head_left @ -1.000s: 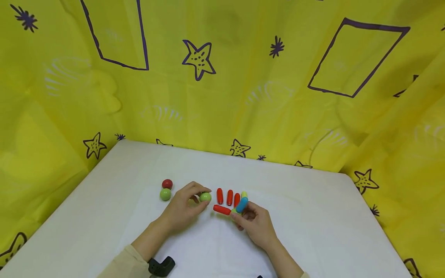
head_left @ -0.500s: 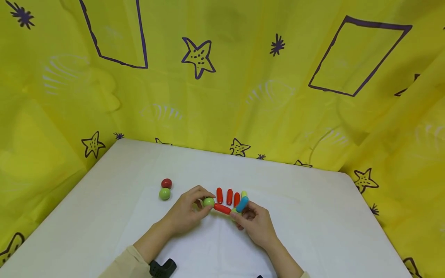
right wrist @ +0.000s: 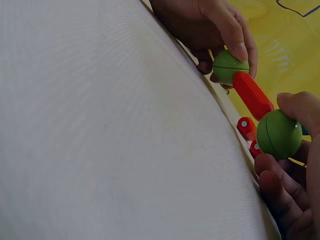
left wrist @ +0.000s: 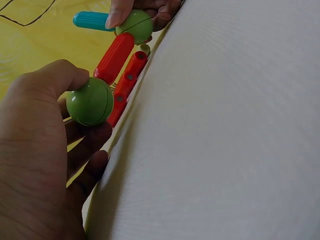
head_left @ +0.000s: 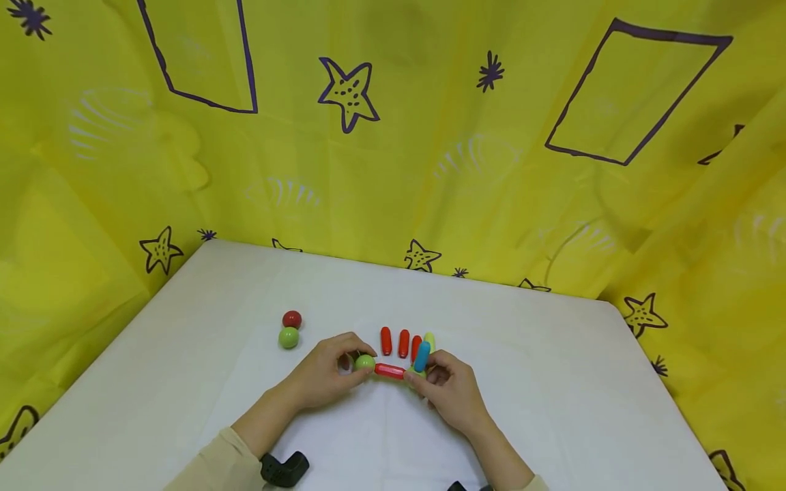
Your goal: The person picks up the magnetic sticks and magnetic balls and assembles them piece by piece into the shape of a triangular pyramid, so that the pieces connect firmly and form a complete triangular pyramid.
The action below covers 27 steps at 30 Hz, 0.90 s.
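My left hand [head_left: 328, 370] pinches a green ball [left wrist: 90, 101] between thumb and fingers. A second green ball [right wrist: 279, 134] is pinched by my right hand [head_left: 452, 390]. Between the two balls runs a red rod [head_left: 389, 371], its ends right at both of them. From the right-hand ball a blue rod [left wrist: 92, 21] sticks out, pointing up and away in the head view. Just behind the hands, several red rods [head_left: 403, 344] lie side by side on the white table [head_left: 510, 341], with a yellow-green rod [head_left: 430, 341] at the right end of the row.
To the left of my left hand, a red ball [head_left: 291, 319] and a green ball [head_left: 288, 337] sit together on the table. A yellow curtain [head_left: 393, 170] with starfish drawings hangs behind and along both sides. Black wrist devices [head_left: 285, 470] sit by the sleeves.
My left hand has brought its green ball right and toward me, up to the free end of the red rod. The blue rod now stands more upright in the head view.
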### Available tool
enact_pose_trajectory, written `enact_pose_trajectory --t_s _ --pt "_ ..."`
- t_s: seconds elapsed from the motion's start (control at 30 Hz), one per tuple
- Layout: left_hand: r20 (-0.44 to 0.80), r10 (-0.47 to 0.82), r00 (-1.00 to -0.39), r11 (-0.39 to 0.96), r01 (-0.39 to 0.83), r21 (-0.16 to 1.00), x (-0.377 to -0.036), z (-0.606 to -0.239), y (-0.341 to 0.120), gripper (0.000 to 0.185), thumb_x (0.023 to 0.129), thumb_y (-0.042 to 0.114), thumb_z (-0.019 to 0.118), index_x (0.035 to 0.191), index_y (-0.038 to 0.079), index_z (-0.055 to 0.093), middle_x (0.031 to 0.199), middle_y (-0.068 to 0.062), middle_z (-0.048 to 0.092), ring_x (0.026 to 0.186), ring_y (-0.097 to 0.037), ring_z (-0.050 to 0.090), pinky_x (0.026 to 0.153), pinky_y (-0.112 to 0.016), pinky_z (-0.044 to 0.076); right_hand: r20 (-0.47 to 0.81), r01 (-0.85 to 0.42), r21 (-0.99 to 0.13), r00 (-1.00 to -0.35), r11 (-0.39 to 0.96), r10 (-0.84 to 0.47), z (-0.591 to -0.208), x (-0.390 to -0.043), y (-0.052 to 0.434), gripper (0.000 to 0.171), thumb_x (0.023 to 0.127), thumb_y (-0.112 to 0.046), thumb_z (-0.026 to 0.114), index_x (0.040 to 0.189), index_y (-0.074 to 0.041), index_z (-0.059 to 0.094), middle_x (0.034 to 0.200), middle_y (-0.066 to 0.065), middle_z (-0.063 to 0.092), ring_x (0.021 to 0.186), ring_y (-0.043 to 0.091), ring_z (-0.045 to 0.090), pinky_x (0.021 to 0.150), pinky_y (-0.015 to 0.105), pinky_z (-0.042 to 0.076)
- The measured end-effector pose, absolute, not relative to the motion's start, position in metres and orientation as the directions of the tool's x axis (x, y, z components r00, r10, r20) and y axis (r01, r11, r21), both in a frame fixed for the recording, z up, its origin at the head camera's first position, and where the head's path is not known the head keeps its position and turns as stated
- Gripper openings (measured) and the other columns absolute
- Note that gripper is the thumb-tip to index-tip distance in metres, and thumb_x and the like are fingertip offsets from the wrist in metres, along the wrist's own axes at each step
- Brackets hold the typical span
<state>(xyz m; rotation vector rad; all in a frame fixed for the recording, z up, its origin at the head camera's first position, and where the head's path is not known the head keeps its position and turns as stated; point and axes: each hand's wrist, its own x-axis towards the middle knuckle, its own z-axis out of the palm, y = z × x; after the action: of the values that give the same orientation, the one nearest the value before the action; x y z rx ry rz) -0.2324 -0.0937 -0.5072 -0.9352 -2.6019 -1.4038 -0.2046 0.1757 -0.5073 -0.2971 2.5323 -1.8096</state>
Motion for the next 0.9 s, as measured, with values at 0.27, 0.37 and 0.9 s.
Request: enact_pose_trajectory --t_s 0.27,0.37,0.9 --pt "0.304 0.529 -0.792 0.4 0.549 0.734 -0.2344 -0.512 -0.0942 0.02 0.092 0.019 0.077 0.111 0.025 0.074 0.098 0.017 0.065 0.088 -0.004 0.058 0.08 -0.023 0.05 0.147 -0.188 -0.911 -0.98 0.366 -0.137 -0.5076 -0.206 0.1756 0.02 0.082 -0.014 0.088 0.091 -0.012 0.07 0.075 0.003 0.062 0.059 0.006 0.055 0.054 0.021 0.048" --pt "0.308 0.535 -0.787 0.395 0.555 0.732 -0.2345 -0.5136 -0.0944 0.021 0.091 0.019 0.078 0.11 0.027 0.074 0.098 0.017 0.065 0.087 -0.004 0.058 0.079 -0.023 0.05 0.142 -0.186 -0.902 -0.98 0.389 -0.138 -0.5083 -0.2064 0.1758 0.021 0.082 -0.013 0.089 0.089 -0.014 0.069 0.072 0.001 0.059 0.06 0.005 0.054 0.055 0.02 0.047" --pt "0.291 0.53 -0.797 0.411 0.541 0.734 -0.2354 -0.5147 -0.0947 0.021 0.092 0.022 0.078 0.112 0.029 0.073 0.099 0.018 0.065 0.09 -0.003 0.058 0.083 -0.023 0.05 0.256 -0.325 -0.871 -0.94 0.368 -0.226 -0.5126 -0.2087 0.179 0.022 0.082 -0.013 0.088 0.097 -0.017 0.072 0.089 0.004 0.061 0.062 0.005 0.055 0.055 0.021 0.048"
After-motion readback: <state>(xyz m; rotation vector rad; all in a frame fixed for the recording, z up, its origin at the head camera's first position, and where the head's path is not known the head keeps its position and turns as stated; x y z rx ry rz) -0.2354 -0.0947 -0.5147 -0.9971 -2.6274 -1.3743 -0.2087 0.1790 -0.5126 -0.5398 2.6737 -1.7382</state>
